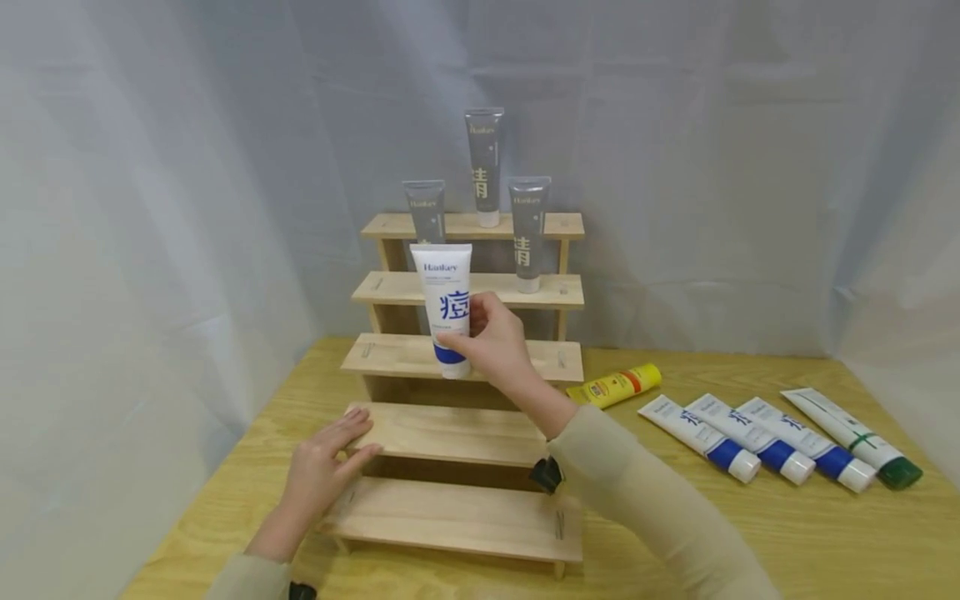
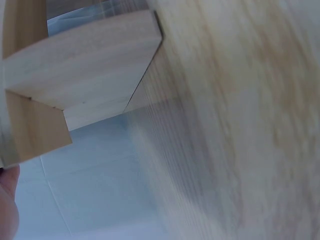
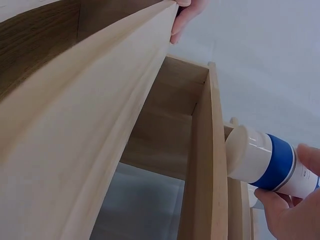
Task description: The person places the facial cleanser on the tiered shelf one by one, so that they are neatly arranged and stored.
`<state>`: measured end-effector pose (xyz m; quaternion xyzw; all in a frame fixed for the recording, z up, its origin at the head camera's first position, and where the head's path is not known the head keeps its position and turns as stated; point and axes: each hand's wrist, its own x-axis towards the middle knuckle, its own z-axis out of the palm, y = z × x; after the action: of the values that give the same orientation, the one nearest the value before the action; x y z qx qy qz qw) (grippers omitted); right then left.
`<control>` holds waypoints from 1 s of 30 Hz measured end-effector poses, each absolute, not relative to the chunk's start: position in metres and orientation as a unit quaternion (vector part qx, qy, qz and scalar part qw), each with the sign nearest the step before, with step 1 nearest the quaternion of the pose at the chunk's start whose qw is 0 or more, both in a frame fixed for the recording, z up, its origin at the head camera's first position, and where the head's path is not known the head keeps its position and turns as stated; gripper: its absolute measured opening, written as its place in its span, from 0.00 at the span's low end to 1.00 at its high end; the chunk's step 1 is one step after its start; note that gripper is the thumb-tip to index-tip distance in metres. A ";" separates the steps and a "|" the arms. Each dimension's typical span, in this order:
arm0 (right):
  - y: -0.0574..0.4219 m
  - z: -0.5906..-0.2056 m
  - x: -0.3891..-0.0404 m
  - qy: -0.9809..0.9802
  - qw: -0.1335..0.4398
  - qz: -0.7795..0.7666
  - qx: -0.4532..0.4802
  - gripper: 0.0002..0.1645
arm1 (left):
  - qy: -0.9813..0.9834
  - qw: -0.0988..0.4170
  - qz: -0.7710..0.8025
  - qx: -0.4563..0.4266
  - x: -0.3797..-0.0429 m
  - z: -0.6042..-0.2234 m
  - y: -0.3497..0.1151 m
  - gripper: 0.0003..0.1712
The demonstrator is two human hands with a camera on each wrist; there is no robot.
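Note:
My right hand (image 1: 495, 343) pinches a white tube (image 1: 447, 292) with a blue band, thumb in front and fingers behind. The tube is upright, cap down, in front of the middle step (image 1: 517, 354) of a wooden stepped stand. In the right wrist view its white cap (image 3: 248, 152) overlaps the step's edge. My left hand (image 1: 322, 462) rests on the left end of the second-lowest step (image 1: 450, 433), fingers on the board and thumb near its front edge. In the left wrist view only part of that hand (image 2: 7, 205) shows beside the wood.
One grey tube (image 1: 485, 162) stands on the top step, and two more, left (image 1: 426, 208) and right (image 1: 529, 225), on the step below. On the table's right lie a yellow tube (image 1: 618, 385), several white-and-blue tubes (image 1: 701, 435) and a green-capped tube (image 1: 851, 433). Curtains (image 1: 712, 208) hang behind.

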<state>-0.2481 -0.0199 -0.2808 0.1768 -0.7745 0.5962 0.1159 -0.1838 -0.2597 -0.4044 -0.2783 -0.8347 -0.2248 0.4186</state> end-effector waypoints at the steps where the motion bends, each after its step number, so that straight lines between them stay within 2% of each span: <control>1: -0.022 -0.281 -0.249 -0.773 0.118 0.597 0.178 0.25 | -0.834 0.419 -0.224 -0.279 -0.184 -0.404 -0.260 0.26; 30: -0.054 -0.282 -0.261 -0.773 0.135 0.595 0.174 0.24 | -0.844 0.409 -0.218 -0.268 -0.183 -0.404 -0.260 0.27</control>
<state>-0.2606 -0.0541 -0.2824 0.1739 -0.7726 0.5955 0.1351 -0.1826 -0.2597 -0.4041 -0.2684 -0.8442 -0.2184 0.4094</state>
